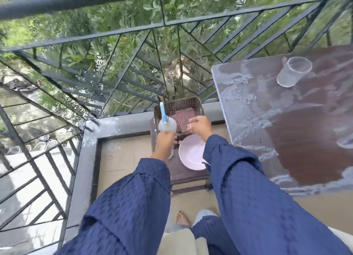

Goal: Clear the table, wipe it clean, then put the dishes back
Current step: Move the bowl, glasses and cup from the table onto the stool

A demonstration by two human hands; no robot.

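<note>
From my feed, the surface [298,132] on the right is a dark brown slab with a pale edge. It is streaked with wet, whitish smears and foamy patches, and a bare brown area shows through the middle. Its right and near parts are cut off by the frame. 1 clear glass [294,71] stands on its far part, tilted in my wide lens and smooth-walled.

To the left of the surface, lower down, a dark brown stool [183,174] carries 2 things. 1 is a pale pink round plate [191,153], glossy, its right rim hidden behind the right sleeve. The other, at the far end, is a brown plastic basket [179,103] with perforated walls. A red checked cloth [183,117] lies inside it, coarse-woven.

The left hand [165,140] is curled round a translucent spray bottle [168,125] with a blue nozzle, held upright just left of the basket. The bottle's lower body is hidden behind the hand.

The right hand [200,126] hangs over the near edge of the basket with its fingers bent down at the cloth. I cannot tell whether they pinch it or only touch it.

Both sleeves [133,207] are navy with a puckered weave. Black metal railing [114,35] with slanted bars runs behind, and the greenery past it is blurred.
</note>
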